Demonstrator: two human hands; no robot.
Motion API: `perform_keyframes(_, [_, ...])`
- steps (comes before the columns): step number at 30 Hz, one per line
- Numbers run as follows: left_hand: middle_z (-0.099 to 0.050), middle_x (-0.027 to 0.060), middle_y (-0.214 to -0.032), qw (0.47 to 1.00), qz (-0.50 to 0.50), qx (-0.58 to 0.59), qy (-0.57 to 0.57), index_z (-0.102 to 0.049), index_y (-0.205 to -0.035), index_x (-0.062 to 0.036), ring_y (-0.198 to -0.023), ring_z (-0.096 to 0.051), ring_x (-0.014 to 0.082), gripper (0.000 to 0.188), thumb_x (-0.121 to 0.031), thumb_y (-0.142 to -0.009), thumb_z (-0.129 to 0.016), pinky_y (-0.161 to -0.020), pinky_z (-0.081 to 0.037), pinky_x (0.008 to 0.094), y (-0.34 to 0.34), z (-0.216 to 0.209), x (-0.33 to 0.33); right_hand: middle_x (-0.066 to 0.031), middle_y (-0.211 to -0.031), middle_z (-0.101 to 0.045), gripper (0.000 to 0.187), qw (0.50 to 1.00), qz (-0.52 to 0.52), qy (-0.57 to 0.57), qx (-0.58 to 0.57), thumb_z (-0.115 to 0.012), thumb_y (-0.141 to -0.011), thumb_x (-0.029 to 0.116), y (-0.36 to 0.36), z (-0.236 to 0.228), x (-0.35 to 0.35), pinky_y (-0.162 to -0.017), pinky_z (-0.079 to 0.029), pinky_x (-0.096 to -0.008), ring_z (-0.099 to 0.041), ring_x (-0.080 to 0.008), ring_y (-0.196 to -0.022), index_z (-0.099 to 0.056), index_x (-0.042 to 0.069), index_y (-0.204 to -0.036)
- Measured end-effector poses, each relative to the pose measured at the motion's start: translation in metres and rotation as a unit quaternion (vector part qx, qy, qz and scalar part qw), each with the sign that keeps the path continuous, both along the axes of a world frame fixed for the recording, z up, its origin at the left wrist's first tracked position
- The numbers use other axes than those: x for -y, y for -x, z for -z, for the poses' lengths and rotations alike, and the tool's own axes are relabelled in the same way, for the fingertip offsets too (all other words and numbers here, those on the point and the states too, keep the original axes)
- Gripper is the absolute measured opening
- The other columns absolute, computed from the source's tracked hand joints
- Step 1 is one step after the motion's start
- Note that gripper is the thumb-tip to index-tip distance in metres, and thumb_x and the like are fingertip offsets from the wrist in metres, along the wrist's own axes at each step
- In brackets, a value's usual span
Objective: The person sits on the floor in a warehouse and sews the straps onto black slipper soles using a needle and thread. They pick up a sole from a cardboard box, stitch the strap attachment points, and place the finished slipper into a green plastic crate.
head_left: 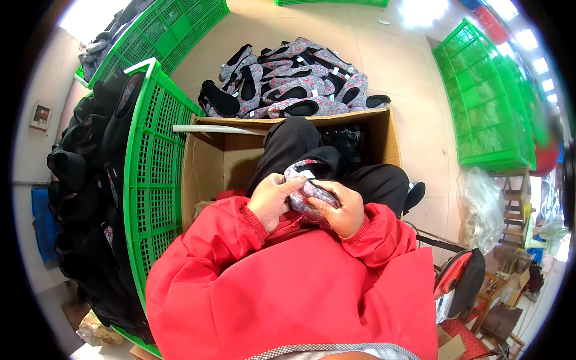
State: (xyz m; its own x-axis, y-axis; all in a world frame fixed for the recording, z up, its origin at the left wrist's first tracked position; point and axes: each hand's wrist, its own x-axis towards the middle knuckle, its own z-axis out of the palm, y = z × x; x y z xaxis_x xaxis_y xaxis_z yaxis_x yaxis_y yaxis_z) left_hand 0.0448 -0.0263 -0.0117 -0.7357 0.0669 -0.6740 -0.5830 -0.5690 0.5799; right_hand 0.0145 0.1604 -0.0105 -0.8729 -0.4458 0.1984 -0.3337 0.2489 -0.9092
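Gauging from the padded-looking fabric, the patterned slipper [308, 193] is rated light, soft and easily squashed; breakage isn't expected, and slip risk is put at low given the cloth face. Sole stiffness can't be judged; underside is hidden. Best purchase, left to right: left edge pinched beside the white label [306, 174], right edge pinched opposite, load shared so the upper isn't crushed. Finger positions, same order: the slipper's left side is held by the left hand [268, 201], fingers curled and closed on it, thumb laid on top near the label; fingers underneath can't be seen. In the middle, the slipper is held between the two hands, over the black trousers [287, 144]; contact with them can't be told. The right side is held by the right hand [345, 210], thumb laid on the near face, index finger bent along the far side, grip closed with no visible slack; remaining fingertips are hidden.
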Motion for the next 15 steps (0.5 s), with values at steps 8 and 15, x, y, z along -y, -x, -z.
perform_keyframes(8, [-0.059, 0.0072, -0.074, 0.877, 0.011, -0.175, 0.446, -0.057, -0.083, -0.0007, -0.067, -0.058, 0.0137, 0.015, -0.006, -0.086, -0.07, -0.059, -0.047, 0.0298, 0.003, 0.011, 0.009, -0.0137, -0.091, -0.072, 0.025, 0.998, -0.013, -0.016, 0.066, -0.075, -0.085, 0.019, 0.015, 0.007, 0.028, -0.072, -0.054, -0.0331, -0.071, -0.0274, -0.081, -0.069, 0.004, -0.104])
perform_keyframes(15, [-0.053, 0.0024, -0.065, 0.768, 0.041, -0.313, 0.557, -0.058, -0.084, -0.0016, -0.057, -0.049, 0.01, 0.013, -0.002, -0.085, -0.071, -0.054, -0.044, 0.0271, -0.004, 0.007, 0.01, -0.0138, -0.083, -0.071, 0.02, 0.995, 0.002, -0.004, 0.104, -0.073, -0.086, 0.017, 0.023, 0.025, 0.036, -0.067, -0.052, -0.0318, -0.069, -0.0242, -0.074, -0.068, 0.001, -0.097])
